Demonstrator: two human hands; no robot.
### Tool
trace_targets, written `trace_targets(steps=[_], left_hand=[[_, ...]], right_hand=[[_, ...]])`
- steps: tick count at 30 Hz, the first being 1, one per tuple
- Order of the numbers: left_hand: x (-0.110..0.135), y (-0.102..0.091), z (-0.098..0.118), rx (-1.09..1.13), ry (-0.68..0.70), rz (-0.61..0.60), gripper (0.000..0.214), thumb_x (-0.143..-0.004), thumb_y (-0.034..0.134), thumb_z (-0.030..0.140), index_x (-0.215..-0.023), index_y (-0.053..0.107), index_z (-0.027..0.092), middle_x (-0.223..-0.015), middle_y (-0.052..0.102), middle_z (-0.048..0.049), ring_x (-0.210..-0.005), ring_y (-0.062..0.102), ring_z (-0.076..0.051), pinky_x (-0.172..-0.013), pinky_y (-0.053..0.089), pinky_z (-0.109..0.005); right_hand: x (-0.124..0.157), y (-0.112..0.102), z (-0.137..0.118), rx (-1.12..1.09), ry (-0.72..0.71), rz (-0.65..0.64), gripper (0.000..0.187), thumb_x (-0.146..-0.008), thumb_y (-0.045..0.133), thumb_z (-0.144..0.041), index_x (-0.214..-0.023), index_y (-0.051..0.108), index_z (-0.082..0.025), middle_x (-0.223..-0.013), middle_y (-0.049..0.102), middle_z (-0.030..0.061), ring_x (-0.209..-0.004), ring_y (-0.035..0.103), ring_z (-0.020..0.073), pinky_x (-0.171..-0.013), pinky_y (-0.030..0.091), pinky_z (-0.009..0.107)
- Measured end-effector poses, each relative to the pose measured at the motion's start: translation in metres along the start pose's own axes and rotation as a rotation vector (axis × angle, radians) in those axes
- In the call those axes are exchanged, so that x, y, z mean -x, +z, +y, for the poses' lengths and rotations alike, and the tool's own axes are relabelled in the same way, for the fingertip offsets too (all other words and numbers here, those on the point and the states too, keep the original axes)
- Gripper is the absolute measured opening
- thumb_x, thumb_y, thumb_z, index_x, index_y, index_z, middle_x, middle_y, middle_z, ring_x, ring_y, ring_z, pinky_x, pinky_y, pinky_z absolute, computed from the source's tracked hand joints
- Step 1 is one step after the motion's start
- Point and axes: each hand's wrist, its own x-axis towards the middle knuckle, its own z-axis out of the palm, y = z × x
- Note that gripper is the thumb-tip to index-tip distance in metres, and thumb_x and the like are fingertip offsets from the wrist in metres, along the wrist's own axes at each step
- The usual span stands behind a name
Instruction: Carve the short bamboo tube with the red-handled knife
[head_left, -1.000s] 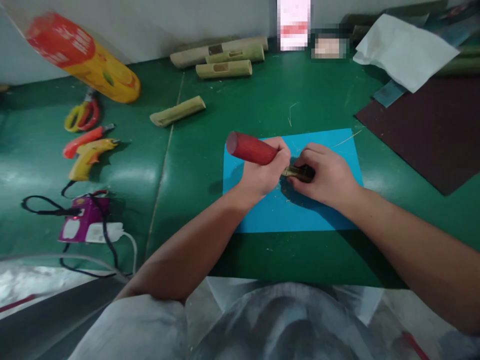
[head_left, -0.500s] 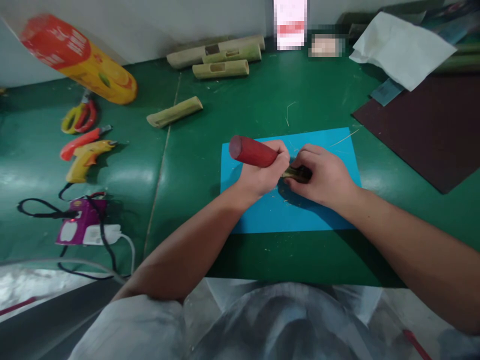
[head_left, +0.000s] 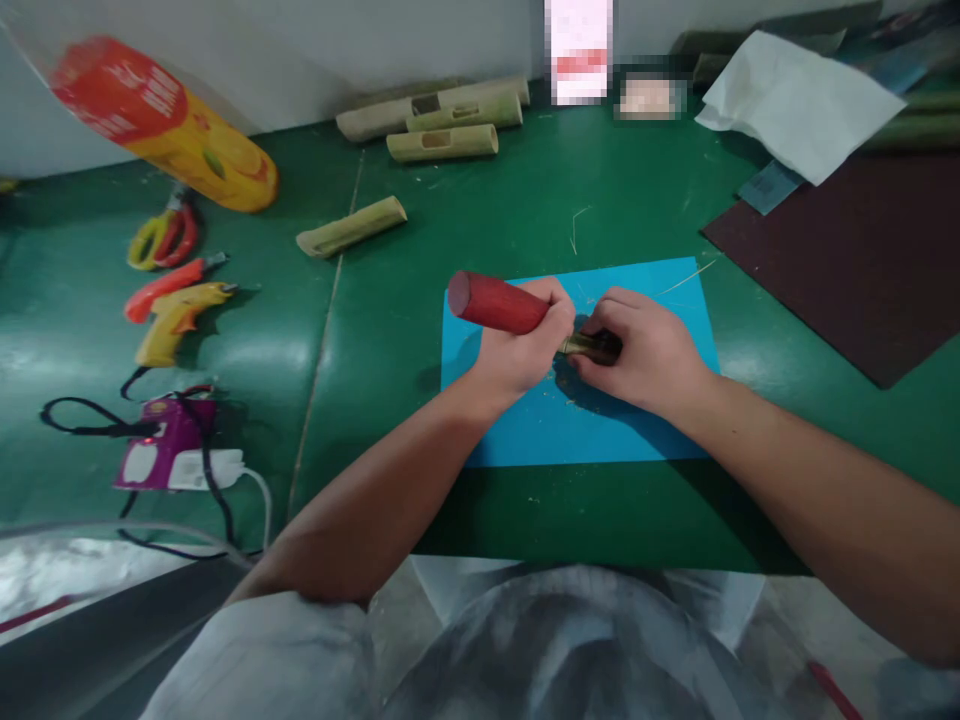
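Observation:
My left hand [head_left: 523, 348] is closed around a tool with a thick, round red handle [head_left: 499, 303]. The handle sticks out up and to the left; the tool's working end is hidden behind my fingers. Between thumb and fingers, my right hand [head_left: 656, 345] grips a short bamboo piece [head_left: 589, 346], its far end covered by the palm. The two hands are close together over a blue sheet [head_left: 525, 435], where small shavings lie.
Cut bamboo tubes [head_left: 442, 143] lie at the back, and a single bamboo piece [head_left: 352, 228] nearer. To the left are an orange bottle [head_left: 225, 165], scissors [head_left: 161, 235], a yellow glue gun [head_left: 176, 315] and a purple power strip [head_left: 169, 440] with cables. A dark board [head_left: 847, 260] lies right.
My left hand and the red handle have shifted slightly left, exposing a bit more of the bamboo piece's end. My right hand stays nearly still. The camera view has tilted a little.

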Motion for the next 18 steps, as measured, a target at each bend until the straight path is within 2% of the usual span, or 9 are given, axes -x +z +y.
trace_targets(steps=[6, 13, 18], left_hand=[[-0.0002, -0.0008, 0.0020, -0.037, 0.028, 0.004, 0.025, -0.086, 0.063, 0.032, -0.063, 0.055, 0.024, -0.058, 0.047, 0.0025, -0.060, 0.049, -0.015, -0.061, 0.046, -0.032], [0.0007, -0.0065, 0.0094, -0.033, -0.031, -0.083, 0.025, -0.079, 0.060, 0.029, -0.057, 0.051, 0.023, -0.059, 0.051, 0.0003, -0.060, 0.049, -0.015, -0.058, 0.043, -0.031], [0.0019, -0.0064, 0.0072, 0.016, 0.006, -0.028, 0.025, -0.085, 0.062, 0.028, -0.061, 0.056, 0.024, -0.058, 0.048, 0.0020, -0.059, 0.052, -0.015, -0.061, 0.047, -0.031]], right_hand=[[0.0000, 0.0008, 0.0005, 0.002, 0.003, -0.001, 0.019, -0.081, 0.077, -0.026, -0.084, 0.058, -0.025, -0.089, 0.066, 0.0048, -0.084, 0.057, 0.0226, -0.072, 0.040, 0.036], [0.0006, 0.0007, -0.0004, 0.017, 0.022, -0.019, 0.020, -0.081, 0.078, -0.026, -0.084, 0.058, -0.026, -0.090, 0.066, 0.0055, -0.085, 0.059, 0.0237, -0.071, 0.039, 0.037], [0.0002, -0.0023, -0.0015, 0.057, 0.003, -0.034, 0.016, -0.084, 0.076, -0.026, -0.085, 0.060, -0.026, -0.092, 0.069, 0.0073, -0.089, 0.062, 0.0261, -0.075, 0.042, 0.039]])
